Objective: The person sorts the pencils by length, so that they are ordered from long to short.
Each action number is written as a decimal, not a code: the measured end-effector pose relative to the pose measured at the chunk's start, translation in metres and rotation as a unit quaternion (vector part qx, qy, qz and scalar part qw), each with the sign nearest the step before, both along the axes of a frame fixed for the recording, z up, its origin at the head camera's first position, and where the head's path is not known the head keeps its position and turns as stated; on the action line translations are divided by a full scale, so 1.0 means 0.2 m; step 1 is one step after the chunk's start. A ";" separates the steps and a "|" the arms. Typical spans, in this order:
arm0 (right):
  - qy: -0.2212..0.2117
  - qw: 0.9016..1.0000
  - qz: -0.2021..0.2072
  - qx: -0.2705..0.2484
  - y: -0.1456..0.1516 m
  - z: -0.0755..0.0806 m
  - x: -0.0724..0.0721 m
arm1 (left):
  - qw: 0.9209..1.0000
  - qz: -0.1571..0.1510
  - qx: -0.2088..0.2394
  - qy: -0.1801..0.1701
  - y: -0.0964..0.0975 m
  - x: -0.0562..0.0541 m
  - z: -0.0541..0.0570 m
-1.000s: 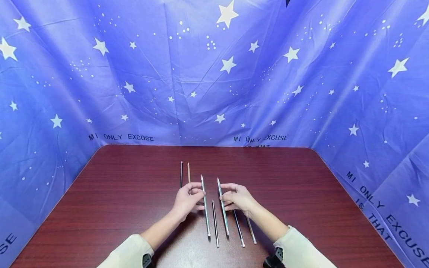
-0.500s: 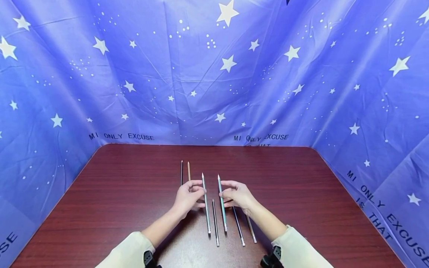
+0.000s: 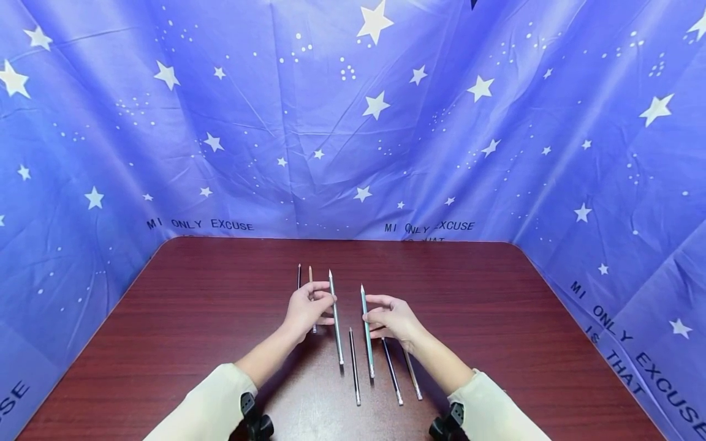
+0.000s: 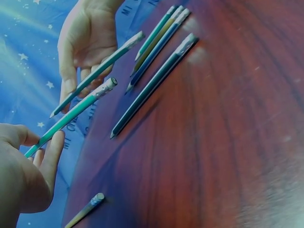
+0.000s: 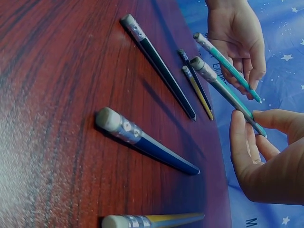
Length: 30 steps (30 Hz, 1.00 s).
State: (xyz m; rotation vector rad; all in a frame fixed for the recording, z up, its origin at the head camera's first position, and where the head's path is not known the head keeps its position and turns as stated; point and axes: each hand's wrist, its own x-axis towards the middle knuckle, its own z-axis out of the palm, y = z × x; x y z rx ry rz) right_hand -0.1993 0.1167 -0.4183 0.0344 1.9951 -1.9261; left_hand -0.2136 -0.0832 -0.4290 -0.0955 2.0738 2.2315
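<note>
My left hand [image 3: 309, 309] pinches a green pencil [image 3: 337, 334] between thumb and fingers, its sharp tip facing away and its eraser towards me. A second green pencil [image 3: 369, 349] is pinched the same way by my right hand [image 3: 394, 321]. Both wrist views show these two pencils held above the tabletop, a short gap apart and nearly parallel. On the table between them, nearer to me, lies a black pencil [image 3: 355, 367]. Under and in front of my right hand lie a dark blue pencil [image 3: 393, 373] and a yellow pencil [image 3: 412, 373], partly hidden in the head view.
Beyond my left hand lie a black pencil [image 3: 299, 277] and a yellow pencil [image 3: 311, 274], partly covered by it. The left wrist view shows another green pencil [image 4: 156, 31] beside the yellow one. A starry blue curtain [image 3: 331, 122] surrounds the dark red table [image 3: 193, 306].
My left hand has moved away from me, carrying its green pencil farther forward. The right hand's pencil has shifted slightly forward and stands more upright in view. The pencils on the table stay put.
</note>
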 end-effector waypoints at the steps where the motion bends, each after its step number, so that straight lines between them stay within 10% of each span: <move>1: 0.000 1.000 0.000 -0.001 0.00 0.00 0.00 | 1.000 0.002 -0.002 0.001 0.00 -0.01 0.00; 30: -0.003 1.000 -0.001 -0.013 0.02 0.01 -0.01 | 0.997 0.045 -0.056 -0.002 -0.02 -0.28 0.03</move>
